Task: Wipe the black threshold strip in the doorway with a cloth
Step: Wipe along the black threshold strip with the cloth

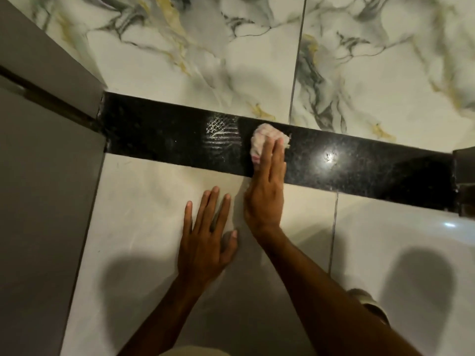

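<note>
Black threshold strip (359, 165) across doorway, between marbled tiles (205, 60) beyond and plain pale tiles (144, 201) nearer. Crumpled white cloth (264, 140) with pink marks on strip, about mid-length. Right hand (267, 191) flat over cloth, fingers straight and close together, pressing it down. Left hand (208, 242) flat on pale tile just beside right wrist, fingers spread, holding nothing. Whitish shoe-tread print (221, 129) on strip, just left of cloth. Grey door frame (46, 163) at left end.
</note>
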`<state>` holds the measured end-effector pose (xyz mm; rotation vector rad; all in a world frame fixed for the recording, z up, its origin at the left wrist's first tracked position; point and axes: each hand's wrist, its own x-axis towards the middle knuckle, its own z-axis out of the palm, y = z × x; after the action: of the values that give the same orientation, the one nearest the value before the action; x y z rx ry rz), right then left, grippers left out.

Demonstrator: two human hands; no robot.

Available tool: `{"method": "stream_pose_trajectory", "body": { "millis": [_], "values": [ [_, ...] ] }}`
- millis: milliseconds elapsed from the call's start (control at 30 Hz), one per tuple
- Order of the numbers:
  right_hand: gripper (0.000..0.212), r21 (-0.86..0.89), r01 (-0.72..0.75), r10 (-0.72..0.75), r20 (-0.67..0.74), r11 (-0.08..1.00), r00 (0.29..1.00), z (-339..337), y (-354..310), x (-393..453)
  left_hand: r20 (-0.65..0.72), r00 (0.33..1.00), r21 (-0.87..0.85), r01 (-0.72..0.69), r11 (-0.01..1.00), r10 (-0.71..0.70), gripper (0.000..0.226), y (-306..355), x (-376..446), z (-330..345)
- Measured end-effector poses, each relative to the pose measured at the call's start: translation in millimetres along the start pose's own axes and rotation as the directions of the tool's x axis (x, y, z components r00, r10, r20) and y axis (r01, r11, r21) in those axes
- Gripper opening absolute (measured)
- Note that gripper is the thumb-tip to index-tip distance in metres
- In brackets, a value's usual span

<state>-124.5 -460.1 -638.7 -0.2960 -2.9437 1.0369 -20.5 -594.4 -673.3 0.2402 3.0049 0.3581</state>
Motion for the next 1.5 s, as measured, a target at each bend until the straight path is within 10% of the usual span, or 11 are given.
{"method": "stream_pose_trajectory", "body": {
  "millis": [100,333,600,867,1100,1333,1500],
  "values": [
    [0.07,-0.053,-0.011,0.008,-0.055,0.999,0.998,19.7,-18.0,35.4,-0.014,0.999,0.011,0.048,0.999,-0.048,0.075,-3.4,0.4,2.3],
    [0.062,-0.234,0.454,-0.403,0.236,0.86,0.884,36.1,-22.8,18.8,-0.061,0.992,0.027,0.116,0.993,-0.114,0.073,-44.5,-14.2,-5.4],
    [0.065,-0.305,0.093,-0.082,0.049,0.948,0.995,21.3,-11.0,41.7,-0.094,0.989,-0.01,0.113,0.994,-0.113,0.069,-48.9,-14.1,-6.1],
    [0.063,-0.269,0.524,-0.437,0.323,0.808,0.84,24.3,-6.6,6.4,-0.105,0.987,-0.02,0.119,0.993,-0.12,0.069,-51.2,-15.2,-3.9],
    [0.063,-0.336,0.161,-0.143,0.078,0.928,0.987,14.4,1.1,47.4,-0.142,0.984,-0.008,0.11,0.994,-0.11,0.071,-52.3,-15.9,2.7],
    [0.062,-0.219,0.591,-0.501,0.354,0.776,0.789,26.7,-8.2,17.0,-0.13,0.986,-0.009,0.107,0.994,-0.107,0.07,-53.6,-16.1,1.9],
    [0.063,-0.358,0.266,-0.207,0.195,0.895,0.959,-16.9,36.4,16.1,-0.147,0.98,-0.004,0.135,0.991,-0.134,0.07,-49.1,-14.3,-2.6]
  ]
}}
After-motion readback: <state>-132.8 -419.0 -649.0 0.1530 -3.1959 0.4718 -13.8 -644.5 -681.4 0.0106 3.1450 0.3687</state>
